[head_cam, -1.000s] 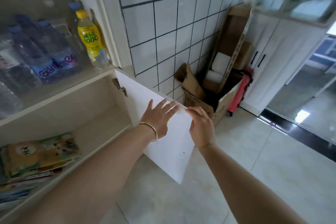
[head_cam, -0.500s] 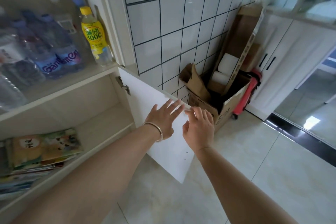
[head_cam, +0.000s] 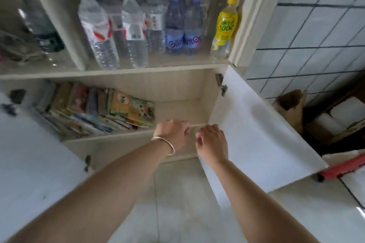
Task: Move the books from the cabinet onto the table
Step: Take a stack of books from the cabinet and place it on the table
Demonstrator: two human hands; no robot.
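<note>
Several colourful thin books (head_cam: 118, 110) lie in a slanted pile on the left side of the cabinet's lower compartment (head_cam: 181, 108). Both cabinet doors stand open. My left hand (head_cam: 171, 132), with a bangle at the wrist, hovers before the compartment's front edge, to the right of the books, fingers loosely curled and holding nothing. My right hand (head_cam: 212, 142) is close beside it, fingers bent downward and also holding nothing, just left of the open right door (head_cam: 260, 136). Neither hand touches the books. No table is in view.
Several water bottles (head_cam: 134, 25) and a yellow drink bottle (head_cam: 225, 25) stand on the shelf above. The open left door (head_cam: 29, 154) juts out at the lower left. A cardboard box (head_cam: 292, 108) and a red item (head_cam: 345, 167) sit on the floor at the right, by the tiled wall.
Both hands have let go of the right door and moved left in front of the lower compartment. My view has swung left, so the books and the bottles now sit in the middle.
</note>
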